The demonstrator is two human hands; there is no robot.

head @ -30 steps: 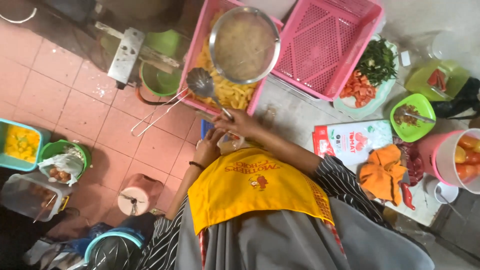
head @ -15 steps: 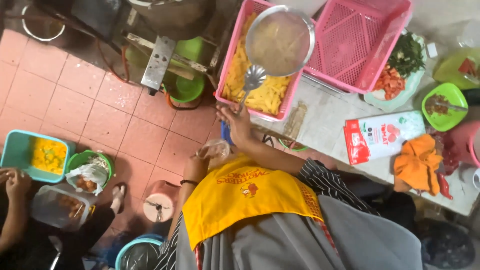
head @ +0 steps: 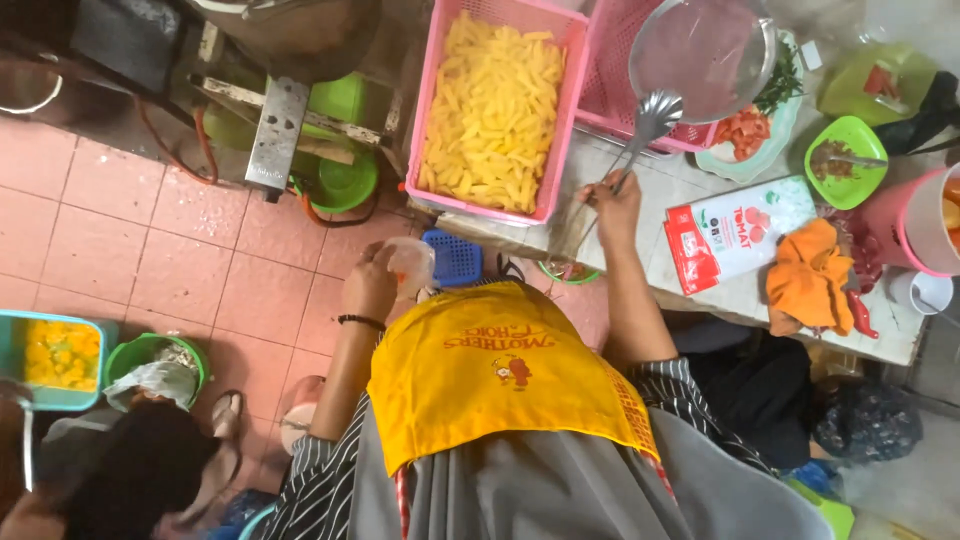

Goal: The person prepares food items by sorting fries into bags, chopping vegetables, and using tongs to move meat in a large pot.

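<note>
My right hand (head: pixel 614 197) is closed on the thin handle of a metal ladle (head: pixel 655 112) at the edge of the tiled counter (head: pixel 640 185). A round mesh strainer (head: pixel 700 52) hangs just above the ladle, over an empty pink basket (head: pixel 612 95); whether the same hand holds it I cannot tell. Over the floor, my left hand (head: pixel 368 287) grips a small clear plastic cup (head: pixel 411 262) close to my yellow apron (head: pixel 500 375). A pink basket full of pale yellow potato sticks (head: pixel 495 100) stands between the two hands, further out.
On the counter lie a plate of chopped tomato and greens (head: pixel 752 130), a green bowl (head: pixel 846 150), a red-and-white pouch (head: pixel 735 232), an orange cloth (head: pixel 806 275) and a pink bucket (head: pixel 918 222). Green tubs (head: pixel 342 182), a teal tub (head: pixel 55 355) and another person (head: pixel 130 470) occupy the floor.
My right hand has carried the ladle and strainer rightwards, from over the potato sticks to over the empty pink basket. The left hand keeps the cup low.
</note>
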